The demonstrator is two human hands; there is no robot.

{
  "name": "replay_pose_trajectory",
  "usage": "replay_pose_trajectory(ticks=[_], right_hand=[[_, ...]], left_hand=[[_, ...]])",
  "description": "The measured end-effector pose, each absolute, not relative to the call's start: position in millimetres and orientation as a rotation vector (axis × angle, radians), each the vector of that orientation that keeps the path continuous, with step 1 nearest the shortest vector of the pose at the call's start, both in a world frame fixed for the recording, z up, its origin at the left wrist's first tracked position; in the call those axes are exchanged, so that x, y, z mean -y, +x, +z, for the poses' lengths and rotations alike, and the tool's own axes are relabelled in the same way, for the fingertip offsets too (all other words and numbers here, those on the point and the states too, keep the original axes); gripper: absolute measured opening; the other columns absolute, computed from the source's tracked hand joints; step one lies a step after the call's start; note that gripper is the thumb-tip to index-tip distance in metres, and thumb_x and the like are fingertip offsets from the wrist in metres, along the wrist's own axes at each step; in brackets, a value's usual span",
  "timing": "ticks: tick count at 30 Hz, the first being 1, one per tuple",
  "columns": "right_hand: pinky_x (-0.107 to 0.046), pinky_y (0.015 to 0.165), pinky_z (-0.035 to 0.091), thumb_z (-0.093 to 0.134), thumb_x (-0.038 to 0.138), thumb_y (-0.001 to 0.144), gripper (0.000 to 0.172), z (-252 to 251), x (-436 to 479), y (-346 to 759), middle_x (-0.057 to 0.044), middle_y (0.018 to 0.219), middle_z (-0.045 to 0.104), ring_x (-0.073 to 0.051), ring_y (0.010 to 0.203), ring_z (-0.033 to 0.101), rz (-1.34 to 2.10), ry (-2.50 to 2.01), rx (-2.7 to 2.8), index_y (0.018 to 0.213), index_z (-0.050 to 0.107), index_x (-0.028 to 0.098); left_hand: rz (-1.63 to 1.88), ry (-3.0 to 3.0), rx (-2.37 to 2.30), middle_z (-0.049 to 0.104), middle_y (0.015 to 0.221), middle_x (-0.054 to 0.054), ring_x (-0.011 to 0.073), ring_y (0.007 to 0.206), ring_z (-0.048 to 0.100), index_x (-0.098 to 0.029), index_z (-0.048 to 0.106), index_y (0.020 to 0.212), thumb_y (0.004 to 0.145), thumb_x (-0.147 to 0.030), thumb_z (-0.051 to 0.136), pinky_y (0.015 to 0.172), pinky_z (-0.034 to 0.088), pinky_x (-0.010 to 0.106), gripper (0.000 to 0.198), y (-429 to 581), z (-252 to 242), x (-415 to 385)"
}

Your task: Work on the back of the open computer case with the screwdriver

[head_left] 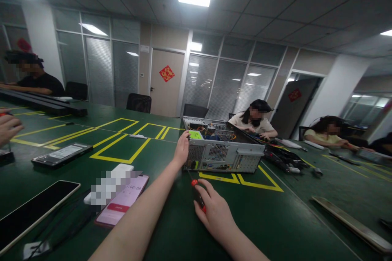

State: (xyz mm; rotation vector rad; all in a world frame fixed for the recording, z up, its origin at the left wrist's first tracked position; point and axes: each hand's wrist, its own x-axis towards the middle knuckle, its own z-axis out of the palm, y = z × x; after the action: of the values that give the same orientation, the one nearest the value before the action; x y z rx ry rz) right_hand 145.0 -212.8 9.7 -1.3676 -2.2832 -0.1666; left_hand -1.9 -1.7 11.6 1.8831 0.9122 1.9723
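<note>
An opened computer case (225, 161) lies on its side on the green table in front of me, its metal back panel towards me and wires showing inside. My left hand (183, 147) grips its near left corner, fingers over the edge beside a bright green label (196, 135). My right hand (212, 206) is closed around the red and black handle of a screwdriver (194, 182). The shaft points up and left to the lower left corner of the back panel. Whether the tip touches a screw is too small to tell.
A hard drive (63, 154), a phone showing a timer (122, 206) and another dark phone (36, 212) lie to the left. Black cables (284, 159) are heaped right of the case. A long metal strip (349, 220) lies far right. Several people sit around the table.
</note>
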Motion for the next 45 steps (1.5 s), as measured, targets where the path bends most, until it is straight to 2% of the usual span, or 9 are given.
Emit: replay_pose_trajectory(ticks=[4, 10, 13, 16, 20, 26, 32, 38, 45], right_hand=[[-0.035, 0.078, 0.061, 0.046, 0.02, 0.092, 0.037, 13.6, 213.2, 145.0, -0.015, 0.134, 0.058, -0.02, 0.09, 0.071, -0.059, -1.363, 2.268, 0.128, 0.053, 0.018], [-0.038, 0.085, 0.059, 0.056, 0.009, 0.08, 0.046, 4.6, 211.1, 146.1, -0.017, 0.136, 0.053, -0.025, 0.105, 0.067, -0.236, -1.351, 2.229, 0.125, 0.055, 0.017], [-0.04, 0.088, 0.058, 0.058, 0.013, 0.081, 0.042, 4.0, 210.6, 146.6, -0.017, 0.137, 0.053, -0.027, 0.11, 0.066, -0.264, -1.335, 2.245, 0.123, 0.057, 0.018], [-0.039, 0.082, 0.06, 0.054, 0.022, 0.089, 0.037, 6.8, 210.6, 147.1, -0.017, 0.136, 0.056, -0.024, 0.099, 0.07, -0.157, -1.361, 2.236, 0.126, 0.055, 0.018], [-0.034, 0.074, 0.061, 0.043, 0.017, 0.091, 0.039, 6.5, 210.8, 146.9, -0.016, 0.136, 0.055, -0.019, 0.085, 0.072, -0.116, -1.357, 2.212, 0.129, 0.052, 0.018], [-0.041, 0.085, 0.06, 0.057, 0.012, 0.08, 0.051, 1.4, 209.6, 147.6, -0.017, 0.135, 0.054, -0.027, 0.108, 0.066, -0.266, -1.303, 2.21, 0.13, 0.052, 0.02], [-0.035, 0.081, 0.06, 0.047, 0.02, 0.092, 0.04, 10.2, 210.9, 147.7, -0.014, 0.136, 0.056, -0.02, 0.095, 0.071, -0.082, -1.329, 2.207, 0.131, 0.051, 0.021], [-0.037, 0.08, 0.06, 0.056, 0.011, 0.08, 0.052, 5.3, 210.1, 146.6, -0.015, 0.125, 0.058, -0.024, 0.097, 0.069, -0.219, -1.333, 2.189, 0.131, 0.052, 0.017], [-0.037, 0.085, 0.059, 0.047, 0.023, 0.092, 0.037, 5.9, 208.6, 149.1, -0.013, 0.133, 0.056, -0.022, 0.1, 0.069, -0.036, -1.311, 2.137, 0.129, 0.051, 0.023]], left_hand=[[1.981, 1.883, -0.918, 0.056, 0.139, 0.009, 0.0198, 0.132, 0.05, -0.022, 0.057, 0.118, 0.099, -0.051, 0.024, 0.115, 0.035, 0.042, 0.048, -1.4, 11.5, 1.4], [1.996, 1.884, -0.905, 0.056, 0.138, 0.01, 0.02, 0.131, 0.051, -0.022, 0.058, 0.118, 0.099, -0.051, 0.023, 0.115, 0.035, 0.042, 0.049, -1.3, 11.0, 0.4], [1.994, 1.883, -0.908, 0.056, 0.139, 0.01, 0.0196, 0.132, 0.05, -0.022, 0.057, 0.118, 0.099, -0.051, 0.023, 0.116, 0.035, 0.042, 0.049, -1.3, 10.5, 0.0], [1.988, 1.88, -0.913, 0.056, 0.139, 0.01, 0.0195, 0.132, 0.05, -0.021, 0.057, 0.118, 0.099, -0.051, 0.024, 0.116, 0.035, 0.042, 0.049, -1.2, 10.7, 0.3], [1.973, 1.892, -0.924, 0.055, 0.14, 0.01, 0.0197, 0.133, 0.049, -0.022, 0.057, 0.119, 0.099, -0.051, 0.023, 0.116, 0.035, 0.043, 0.049, -1.0, 11.6, 2.0], [1.985, 1.879, -0.919, 0.055, 0.139, 0.011, 0.0202, 0.132, 0.05, -0.022, 0.057, 0.118, 0.099, -0.053, 0.023, 0.116, 0.035, 0.042, 0.05, -1.2, 12.4, 3.0], [1.987, 1.881, -0.921, 0.055, 0.14, 0.01, 0.0206, 0.132, 0.049, -0.022, 0.057, 0.118, 0.099, -0.05, 0.024, 0.116, 0.035, 0.044, 0.047, -1.3, 11.1, 1.1], [2.004, 1.866, -0.905, 0.057, 0.137, 0.011, 0.0208, 0.131, 0.051, -0.021, 0.058, 0.116, 0.099, -0.052, 0.024, 0.116, 0.036, 0.043, 0.049, -0.6, 11.6, 0.6], [2.006, 1.851, -0.903, 0.057, 0.137, 0.01, 0.0198, 0.131, 0.051, -0.022, 0.058, 0.115, 0.098, -0.053, 0.025, 0.116, 0.036, 0.042, 0.049, -0.4, 12.5, 1.5]])
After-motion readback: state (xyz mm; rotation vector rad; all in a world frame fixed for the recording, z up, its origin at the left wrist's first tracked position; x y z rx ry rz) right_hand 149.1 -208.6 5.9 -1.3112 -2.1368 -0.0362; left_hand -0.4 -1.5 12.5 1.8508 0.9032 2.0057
